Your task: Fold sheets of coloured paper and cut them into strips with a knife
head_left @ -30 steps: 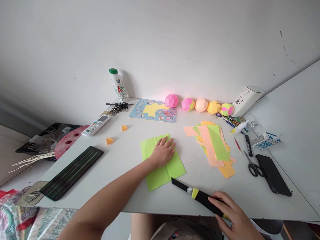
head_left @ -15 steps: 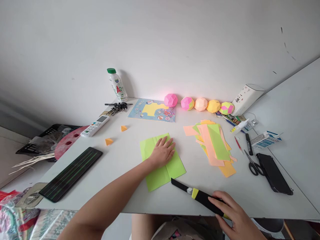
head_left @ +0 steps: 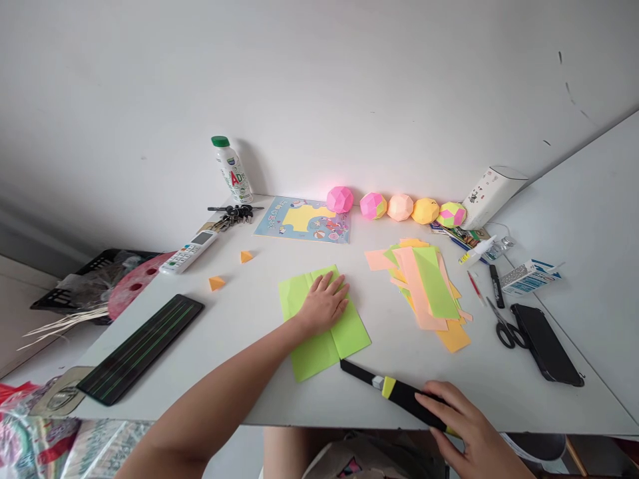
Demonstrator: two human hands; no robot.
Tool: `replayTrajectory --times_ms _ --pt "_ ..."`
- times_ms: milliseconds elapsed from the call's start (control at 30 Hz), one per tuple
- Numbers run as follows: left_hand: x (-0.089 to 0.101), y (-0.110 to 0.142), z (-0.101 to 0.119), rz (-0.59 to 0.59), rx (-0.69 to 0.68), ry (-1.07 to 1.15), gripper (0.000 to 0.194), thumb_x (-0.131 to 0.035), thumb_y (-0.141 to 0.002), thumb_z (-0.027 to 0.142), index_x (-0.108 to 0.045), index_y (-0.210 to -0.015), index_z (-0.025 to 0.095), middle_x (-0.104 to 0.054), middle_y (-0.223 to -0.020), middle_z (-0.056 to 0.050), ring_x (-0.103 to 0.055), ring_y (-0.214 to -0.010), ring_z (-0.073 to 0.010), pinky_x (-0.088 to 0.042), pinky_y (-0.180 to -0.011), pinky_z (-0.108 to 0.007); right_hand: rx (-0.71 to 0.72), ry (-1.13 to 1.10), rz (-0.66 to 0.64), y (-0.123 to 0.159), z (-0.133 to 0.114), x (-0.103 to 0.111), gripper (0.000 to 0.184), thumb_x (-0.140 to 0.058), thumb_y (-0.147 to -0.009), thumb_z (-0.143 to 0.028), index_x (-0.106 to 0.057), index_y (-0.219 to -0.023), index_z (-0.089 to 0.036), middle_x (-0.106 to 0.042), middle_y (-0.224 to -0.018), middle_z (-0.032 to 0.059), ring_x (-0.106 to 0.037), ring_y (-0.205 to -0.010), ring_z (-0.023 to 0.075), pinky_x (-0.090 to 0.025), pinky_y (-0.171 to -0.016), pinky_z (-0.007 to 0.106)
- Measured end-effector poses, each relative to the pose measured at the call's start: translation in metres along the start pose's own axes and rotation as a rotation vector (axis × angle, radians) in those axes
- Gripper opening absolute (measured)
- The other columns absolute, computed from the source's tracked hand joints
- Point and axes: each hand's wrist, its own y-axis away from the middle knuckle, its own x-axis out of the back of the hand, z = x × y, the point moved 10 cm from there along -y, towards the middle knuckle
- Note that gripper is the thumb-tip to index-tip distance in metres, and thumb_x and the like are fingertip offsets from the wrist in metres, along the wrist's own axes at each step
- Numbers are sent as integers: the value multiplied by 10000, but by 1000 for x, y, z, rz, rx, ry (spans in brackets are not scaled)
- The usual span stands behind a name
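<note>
A creased sheet of green paper (head_left: 304,359) lies on the white table (head_left: 234,359). My left hand (head_left: 324,303) rests flat on it, fingers spread. Low on the right, my right hand (head_left: 462,422) grips the black and yellow handle of a utility knife (head_left: 407,399). The knife's long dark blade points left, its tip at the near edge of the green sheet, close to the crease. Whether the tip touches the paper or only the table I cannot tell.
Cut paper strips (head_left: 424,286) are piled right of the sheet. Scissors (head_left: 506,329), a marker (head_left: 496,286) and a black phone (head_left: 546,346) lie further right. Several paper balls (head_left: 399,207) line the wall. At left are a remote (head_left: 190,253), orange paper pieces (head_left: 216,284) and a dark panel (head_left: 142,349).
The knife tip has shifted very slightly left and down along the sheet's near edge. Both hands look nearly still, and the whole view has moved only a little.
</note>
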Motion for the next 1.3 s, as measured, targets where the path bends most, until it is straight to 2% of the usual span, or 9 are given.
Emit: replayTrajectory --times_ms 333,500,600,667,733,833,933,1033,1300 --pt "-3 1 1 23 -22 -5 519 -237 -973 427 -468 -1378 199 -389 -1483 -80 -235 -1403 -328 -210 -1136 -516 -36 45 100 4 11 10 378 -519 -857 -226 -629 -1215 -270 -632 -1184 87 -631 -1084 205 -554 -845 253" --pt "3 2 10 56 -25 -58 494 -315 -960 417 -488 -1340 154 -440 -1412 -165 -293 -1373 -342 -218 -1126 -517 -2 77 106 4 1 8 397 -537 -824 -194 -628 -1207 -246 -639 -1146 93 -659 -1025 202 -562 -820 240" --pt "1 3 18 28 -25 -90 437 -317 -965 347 -534 -1280 136 -501 -1329 -191 -343 -1347 -343 -230 -1115 -517 15 90 79 -1 -7 6 416 -536 -819 -189 -609 -1227 -223 -638 -1147 104 -666 -1008 204 -568 -804 238" --pt "-3 4 21 3 -6 -97 438 -302 -968 323 -530 -1286 127 -481 -1358 -195 -325 -1359 -347 -230 -1112 -516 13 96 53 -5 -12 5 422 -530 -819 -194 -600 -1235 -217 -638 -1154 108 -667 -1006 208 -572 -798 244" --pt "-7 7 24 -5 10 -94 494 -297 -966 388 -492 -1328 115 -423 -1423 -194 -266 -1387 -358 -207 -1119 -522 15 105 22 -10 -17 3 427 -520 -817 -191 -599 -1237 -200 -636 -1168 117 -664 -1016 210 -571 -802 247" --pt "-12 12 30 -14 -13 -84 707 -270 -923 594 -417 -1396 89 -342 -1486 -196 -161 -1416 -387 -139 -1132 -540 41 138 1 -17 -26 2 436 -504 -815 -185 -603 -1239 -153 -635 -1189 142 -664 -1024 217 -573 -802 250" --pt "-15 15 34 -46 -37 -78 878 -234 -869 713 -349 -1436 52 -283 -1507 -224 -103 -1420 -412 -89 -1133 -550 62 172 0 -21 -32 1 435 -492 -814 -180 -619 -1225 -118 -639 -1195 164 -667 -1025 228 -575 -799 259" --pt "-15 15 33 -59 -40 -75 934 -219 -843 755 -316 -1454 55 -246 -1519 -229 -87 -1420 -419 -73 -1128 -558 67 183 -15 -23 -35 -1 436 -485 -812 -174 -627 -1219 -107 -637 -1209 170 -666 -1032 232 -573 -806 264" --pt "-15 16 32 -47 -57 -97 926 -218 -855 744 -296 -1461 48 -228 -1525 -231 -92 -1422 -409 -83 -1136 -529 65 182 -70 -19 -37 -2 438 -458 -831 -165 -624 -1227 -78 -640 -1209 168 -668 -1035 227 -571 -805 243"
